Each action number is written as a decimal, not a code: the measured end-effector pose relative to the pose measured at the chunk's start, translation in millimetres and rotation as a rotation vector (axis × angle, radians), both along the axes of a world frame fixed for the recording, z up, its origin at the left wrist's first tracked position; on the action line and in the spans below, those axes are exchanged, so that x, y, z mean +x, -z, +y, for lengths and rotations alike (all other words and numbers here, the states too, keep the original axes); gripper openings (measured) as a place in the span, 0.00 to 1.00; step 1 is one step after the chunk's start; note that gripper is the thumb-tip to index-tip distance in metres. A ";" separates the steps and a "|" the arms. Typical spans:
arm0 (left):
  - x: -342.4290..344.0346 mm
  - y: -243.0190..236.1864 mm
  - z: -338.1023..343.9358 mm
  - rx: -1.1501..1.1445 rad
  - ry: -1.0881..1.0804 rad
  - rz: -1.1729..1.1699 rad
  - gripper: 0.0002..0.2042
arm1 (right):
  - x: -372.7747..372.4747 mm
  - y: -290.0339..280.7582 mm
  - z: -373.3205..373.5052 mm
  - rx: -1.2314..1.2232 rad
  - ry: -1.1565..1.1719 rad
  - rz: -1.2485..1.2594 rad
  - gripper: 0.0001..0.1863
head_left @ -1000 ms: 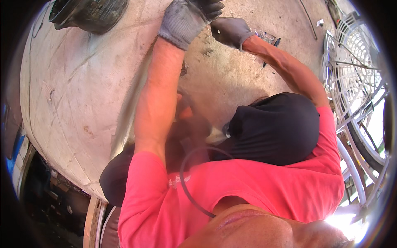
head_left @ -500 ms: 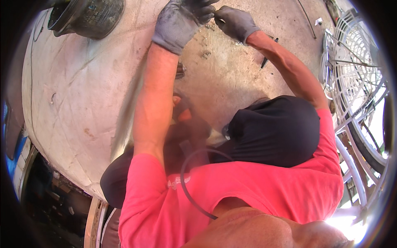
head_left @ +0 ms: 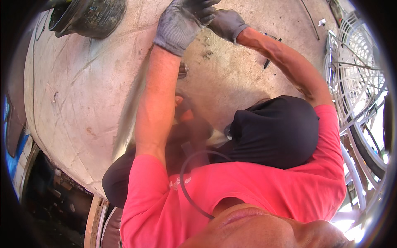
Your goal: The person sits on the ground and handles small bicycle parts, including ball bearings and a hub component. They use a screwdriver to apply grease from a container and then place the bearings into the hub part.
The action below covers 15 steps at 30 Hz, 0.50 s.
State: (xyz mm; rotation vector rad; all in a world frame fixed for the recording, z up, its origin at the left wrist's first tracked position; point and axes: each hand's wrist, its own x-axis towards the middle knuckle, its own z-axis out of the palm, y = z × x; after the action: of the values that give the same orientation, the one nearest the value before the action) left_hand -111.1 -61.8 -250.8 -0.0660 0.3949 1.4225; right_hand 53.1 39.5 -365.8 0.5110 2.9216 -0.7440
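Both my hands wear grey knit gloves and meet at the top edge of the picture, over a concrete floor. My left hand (head_left: 182,25) has its fingers curled, with the fingertips against my right hand (head_left: 225,24). Whatever lies between them is cut off by the frame edge, so I cannot tell if either holds anything. My bare forearms run down to pink sleeves. A thin dark tool (head_left: 269,61) lies on the floor just beyond my right forearm.
A dark round bucket-like container (head_left: 89,18) stands at the top left. A white wire basket (head_left: 357,70) and a bicycle wheel (head_left: 368,149) are at the right. A black cloth (head_left: 275,132) covers my knee, and a black cable (head_left: 186,190) loops over my chest.
Both gloved hands have shifted up toward the top edge and closed in on each other. The container and the floor marks have slid slightly down in view.
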 end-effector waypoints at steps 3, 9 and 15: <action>-3.6 2.0 -10.0 0.000 -0.023 0.007 0.26 | -9.1 -26.3 -15.6 0.068 -0.039 -0.038 0.10; -3.0 2.3 -4.5 0.000 0.000 -0.033 0.27 | -10.3 -54.2 -13.2 0.086 -0.038 -0.160 0.11; -2.6 4.9 -5.8 -0.027 0.009 -0.060 0.28 | -9.7 -71.4 -0.9 0.005 0.016 -0.253 0.12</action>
State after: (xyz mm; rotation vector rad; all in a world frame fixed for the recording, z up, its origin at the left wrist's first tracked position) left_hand -113.7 -67.6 -255.6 -0.1284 0.3650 1.4030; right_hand 43.4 38.6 -294.4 0.5833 2.6894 -0.6226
